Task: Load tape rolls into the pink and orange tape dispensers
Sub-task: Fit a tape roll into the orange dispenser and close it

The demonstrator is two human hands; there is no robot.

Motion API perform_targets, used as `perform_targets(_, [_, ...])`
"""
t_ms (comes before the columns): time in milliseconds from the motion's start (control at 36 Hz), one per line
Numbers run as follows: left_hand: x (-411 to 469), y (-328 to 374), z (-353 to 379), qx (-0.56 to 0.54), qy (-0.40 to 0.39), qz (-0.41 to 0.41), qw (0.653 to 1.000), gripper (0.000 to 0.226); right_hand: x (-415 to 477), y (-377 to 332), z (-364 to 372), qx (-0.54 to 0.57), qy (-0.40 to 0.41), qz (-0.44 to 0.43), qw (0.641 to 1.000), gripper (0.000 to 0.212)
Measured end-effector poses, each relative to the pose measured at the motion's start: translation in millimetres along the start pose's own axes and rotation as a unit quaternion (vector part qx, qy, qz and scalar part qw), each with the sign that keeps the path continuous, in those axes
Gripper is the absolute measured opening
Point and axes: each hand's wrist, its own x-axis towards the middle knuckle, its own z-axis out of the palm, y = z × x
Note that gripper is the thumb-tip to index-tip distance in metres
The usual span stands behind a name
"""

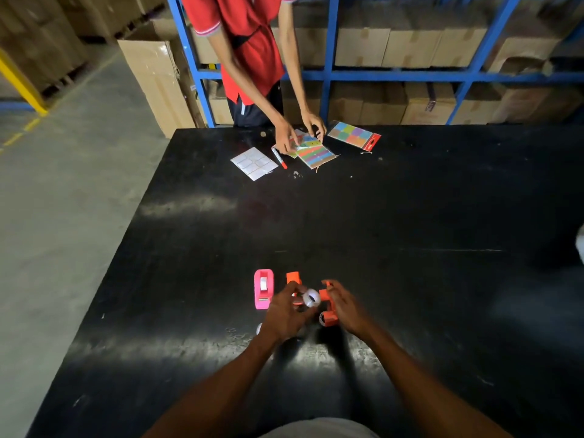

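In the head view, a pink dispenser (263, 289) was seen upright on the black table (410, 248), a tape roll seated inside it. A clear tape roll (311, 297) was pinched by the left hand (286, 314); an orange dispenser (328, 306) was gripped by the right hand (346, 308). A second orange dispenser (294, 278) stood between. Blue shelving (331, 58) with cartons was noted behind.

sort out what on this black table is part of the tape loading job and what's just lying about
Belongs to the job:
- pink plastic tape dispenser, roll inside
- orange plastic tape dispenser in right hand
- clear tape roll in left hand

Lying about:
- red-capped marker pen
- white label sheet
- colourful sticker card
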Motion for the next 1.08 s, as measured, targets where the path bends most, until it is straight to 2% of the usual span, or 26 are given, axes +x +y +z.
perform_targets(194, [-5.3, 25.3, -4.5, -0.058, -0.040, 0.009, 0.997, 0.039, 2.3, -0.4, 2.0, 0.009, 0.014, -0.011, 1.000, 0.032])
perform_targets(361, [-6.1, 28.9, -7.5, -0.072, -0.039, 0.015, 0.996, 0.035, 9.4, 7.2, 6.3, 0.023, 0.015, -0.009, 1.000, 0.040])
perform_targets(611, [-5.2, 35.1, -9.5, -0.097, -0.056, 0.041, 0.993, 0.028, 9.7, 1.9, 2.4, 0.017, 0.009, -0.018, 1.000, 0.037])
perform_targets(833, [-5.2, 35.7, -10.9, -0.049, -0.050, 0.083, 0.994, 0.016, 16.7, 6.6, -0.8, 0.025, 0.018, -0.014, 0.999, 0.056])
perform_targets(917, [-4.1, 34.9, -11.4, -0.040, -0.054, 0.090, 0.994, 0.012, 18.4, 6.2, -1.9, 0.029, 0.013, -0.011, 0.999, 0.048])
perform_targets(1000, [-4.4, 39.3, -12.8, -0.058, -0.055, 0.096, 0.992, 0.018, 17.1, 1.4, -3.1, 0.029, 0.018, -0.017, 0.999, 0.038])
perform_targets(1083, [-2.7, 40.3, -12.8, -0.076, -0.054, 0.091, 0.991, 0.023, 16.9, -0.5, -3.5, 0.041, 0.024, -0.020, 0.999, 0.040])
